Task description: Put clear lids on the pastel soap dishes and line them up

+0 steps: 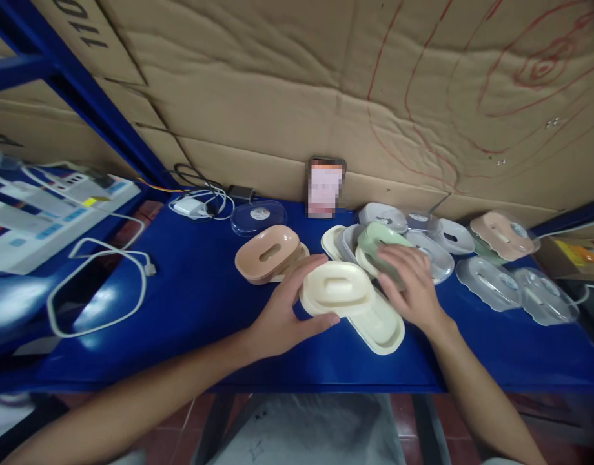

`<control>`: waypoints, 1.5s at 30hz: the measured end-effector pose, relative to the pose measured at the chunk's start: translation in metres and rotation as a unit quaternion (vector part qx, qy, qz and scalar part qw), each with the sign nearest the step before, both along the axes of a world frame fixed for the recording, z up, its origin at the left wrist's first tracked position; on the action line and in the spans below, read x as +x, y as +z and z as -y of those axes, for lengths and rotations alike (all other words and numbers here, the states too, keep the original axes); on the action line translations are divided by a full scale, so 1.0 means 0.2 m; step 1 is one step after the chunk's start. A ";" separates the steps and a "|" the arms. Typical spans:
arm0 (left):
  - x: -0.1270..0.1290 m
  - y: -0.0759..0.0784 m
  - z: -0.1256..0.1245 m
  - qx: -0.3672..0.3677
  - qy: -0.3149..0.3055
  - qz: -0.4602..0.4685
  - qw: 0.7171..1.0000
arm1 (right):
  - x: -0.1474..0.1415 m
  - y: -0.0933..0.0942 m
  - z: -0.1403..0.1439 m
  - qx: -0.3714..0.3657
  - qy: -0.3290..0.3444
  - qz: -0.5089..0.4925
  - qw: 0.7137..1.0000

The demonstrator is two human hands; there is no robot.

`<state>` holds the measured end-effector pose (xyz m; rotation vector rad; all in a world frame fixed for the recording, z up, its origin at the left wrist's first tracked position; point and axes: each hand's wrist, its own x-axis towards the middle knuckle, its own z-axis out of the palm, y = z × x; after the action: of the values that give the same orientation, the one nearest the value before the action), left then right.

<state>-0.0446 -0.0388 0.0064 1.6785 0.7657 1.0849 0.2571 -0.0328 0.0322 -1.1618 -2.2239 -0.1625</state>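
My left hand [287,310] grips an oval cream soap dish [338,289], thumb along its near edge and fingers at its far left side. Beneath its right end lies a long cream tray [381,326] on the table. My right hand [410,278] reaches over a green soap dish [377,236], its fingers stretched and the thumb apart. Whether those fingers touch the green dish, I cannot tell; they hide its right part. Left of the hands, a peach soap dish [268,252] rests tilted on another peach piece.
Clear lids [258,216] and white dishes [454,236] lie around. Several lidded sets, one a peach set [503,234], stand at the right. A phone [325,187] leans on the cardboard wall [258,97]. Chargers, a looped white cable [142,284] and a power strip [59,219] occupy the left.
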 end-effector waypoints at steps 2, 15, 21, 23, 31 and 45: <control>0.00 0.00 -0.01 0.007 -0.001 0.009 1.000 | -0.07 0.00 0.05 -0.030 0.094 0.013 0.995; 0.01 -0.02 0.00 -0.021 -0.088 0.074 0.993 | 0.01 0.13 0.09 0.050 0.071 -0.022 0.996; 0.02 -0.01 0.01 0.003 -0.068 0.031 0.997 | 0.16 0.11 0.02 0.129 -0.066 -0.055 0.988; 0.02 0.00 0.00 0.021 -0.064 0.016 0.998 | 0.20 0.10 -0.01 0.128 -0.116 -0.030 0.985; 0.01 0.03 -0.01 0.086 -0.063 -0.037 0.994 | 0.56 0.03 0.04 -0.083 -0.242 0.053 0.965; 0.05 0.04 0.02 0.085 -0.094 -0.071 0.989 | 0.97 -0.22 0.62 -0.052 -0.427 -0.044 0.902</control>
<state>-0.0352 -0.0431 0.0135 1.9482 0.6012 0.9273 0.4518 -0.1566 -0.0114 -2.0902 -1.5139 -0.3362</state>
